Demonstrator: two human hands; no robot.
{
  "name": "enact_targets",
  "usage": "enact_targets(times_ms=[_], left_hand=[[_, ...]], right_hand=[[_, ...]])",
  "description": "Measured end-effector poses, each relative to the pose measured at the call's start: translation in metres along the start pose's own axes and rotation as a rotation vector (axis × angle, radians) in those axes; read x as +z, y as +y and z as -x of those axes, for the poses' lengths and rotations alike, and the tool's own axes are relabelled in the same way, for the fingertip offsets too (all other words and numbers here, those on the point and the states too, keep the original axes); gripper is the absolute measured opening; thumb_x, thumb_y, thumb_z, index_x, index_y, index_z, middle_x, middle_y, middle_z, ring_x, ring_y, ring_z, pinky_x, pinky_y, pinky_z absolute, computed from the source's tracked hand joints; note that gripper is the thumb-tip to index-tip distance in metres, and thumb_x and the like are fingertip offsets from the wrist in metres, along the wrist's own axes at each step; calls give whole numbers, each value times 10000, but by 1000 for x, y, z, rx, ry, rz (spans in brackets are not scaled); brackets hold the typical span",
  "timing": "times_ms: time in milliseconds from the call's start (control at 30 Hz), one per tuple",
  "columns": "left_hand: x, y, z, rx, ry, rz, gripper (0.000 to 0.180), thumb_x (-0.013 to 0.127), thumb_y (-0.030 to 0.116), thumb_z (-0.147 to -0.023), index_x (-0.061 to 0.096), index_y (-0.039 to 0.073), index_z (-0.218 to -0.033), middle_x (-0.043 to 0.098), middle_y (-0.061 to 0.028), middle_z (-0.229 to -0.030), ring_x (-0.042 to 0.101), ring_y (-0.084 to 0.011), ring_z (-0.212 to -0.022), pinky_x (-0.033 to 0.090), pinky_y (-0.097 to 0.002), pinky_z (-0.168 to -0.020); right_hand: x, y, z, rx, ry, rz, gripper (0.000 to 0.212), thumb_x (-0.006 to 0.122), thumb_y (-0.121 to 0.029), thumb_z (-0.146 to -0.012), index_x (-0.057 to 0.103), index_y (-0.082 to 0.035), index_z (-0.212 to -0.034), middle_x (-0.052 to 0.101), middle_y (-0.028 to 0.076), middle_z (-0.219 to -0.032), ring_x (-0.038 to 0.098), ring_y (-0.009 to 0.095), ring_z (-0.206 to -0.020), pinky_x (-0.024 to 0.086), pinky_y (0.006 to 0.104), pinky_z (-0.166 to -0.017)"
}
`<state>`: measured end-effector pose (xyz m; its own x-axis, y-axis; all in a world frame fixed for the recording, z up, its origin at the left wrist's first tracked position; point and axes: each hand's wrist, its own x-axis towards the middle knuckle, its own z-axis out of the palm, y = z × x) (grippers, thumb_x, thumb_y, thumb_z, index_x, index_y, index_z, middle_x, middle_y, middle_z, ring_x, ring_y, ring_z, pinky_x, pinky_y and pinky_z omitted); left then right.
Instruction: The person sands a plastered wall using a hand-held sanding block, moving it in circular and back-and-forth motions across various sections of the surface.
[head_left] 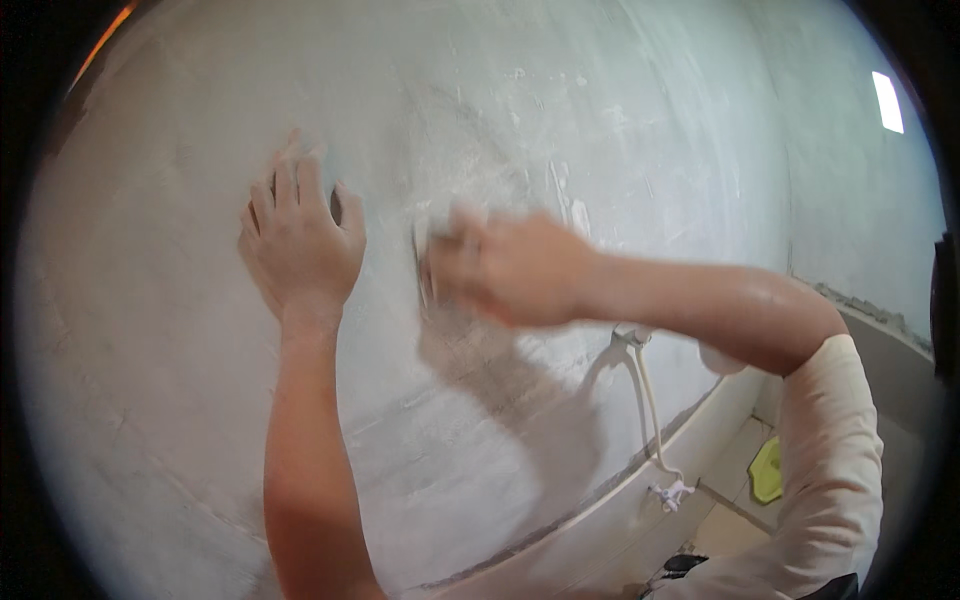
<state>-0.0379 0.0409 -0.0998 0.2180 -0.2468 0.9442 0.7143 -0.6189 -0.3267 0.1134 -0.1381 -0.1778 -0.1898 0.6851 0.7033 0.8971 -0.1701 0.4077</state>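
My left hand (305, 240) lies against a grey plastered wall (370, 80), its fingers pointing upward and the thumb apart. It holds nothing. To its right, my right hand (525, 265) is bent in against the same wall and smeared by motion. Its fingers close on a thin, pale, flat piece (421, 262), whose edge shows at the fingertips; what it is made of I cannot tell. The plaster around that hand carries whitish streaks and rough patches. My right arm casts a shadow down the wall.
A pale hose or cord (652, 400) hangs below my right forearm, running down to a small whitish fitting (670, 493). A yellow-green object (766, 470) sits low at the right. A side wall (840, 200) with a bright rectangle (887, 102) meets this wall.
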Motion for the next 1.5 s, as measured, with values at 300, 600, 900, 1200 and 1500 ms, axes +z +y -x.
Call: enact_targets(times_ms=[300,600,900,1200,1500], left_hand=[[0,6,0,21,16,5,411,675,230,-970,631,185,-1377,584,7,-1573,561,-219,-1381,447,-416,-1161],[13,7,0,43,49,32,419,678,212,-962,636,170,-1377,594,0,-1567,591,-235,-1317,457,-413,-1130],[7,-2,8,20,73,83,414,679,177,-925,658,129,-1336,649,-27,-1493,615,-259,-1263,464,-420,-1098],[16,1,5,58,119,98,385,675,181,-936,658,132,-1318,650,-19,-1473,591,-270,-1289,430,-423,-1139],[1,-5,-4,88,131,104,383,673,172,-939,660,112,-1318,677,-43,-1397,603,-288,-1249,437,-435,-1127]], right_hand=[[-52,56,-35,467,160,97,503,723,-319,-985,632,-181,-1459,616,172,-1300,746,299,-991,635,390,-676],[-20,37,-25,196,184,11,479,700,-300,-1002,632,-137,-1448,617,141,-1308,743,291,-969,640,382,-681],[18,-2,-1,-86,64,28,512,727,-286,-968,622,-180,-1458,592,121,-1360,727,290,-1019,632,417,-659],[5,29,-17,99,341,171,489,786,-289,-947,662,-216,-1414,609,90,-1186,725,246,-875,601,354,-588],[3,91,-48,-144,518,244,574,717,-367,-1000,573,-278,-1548,654,106,-1281,737,254,-933,625,383,-668]])
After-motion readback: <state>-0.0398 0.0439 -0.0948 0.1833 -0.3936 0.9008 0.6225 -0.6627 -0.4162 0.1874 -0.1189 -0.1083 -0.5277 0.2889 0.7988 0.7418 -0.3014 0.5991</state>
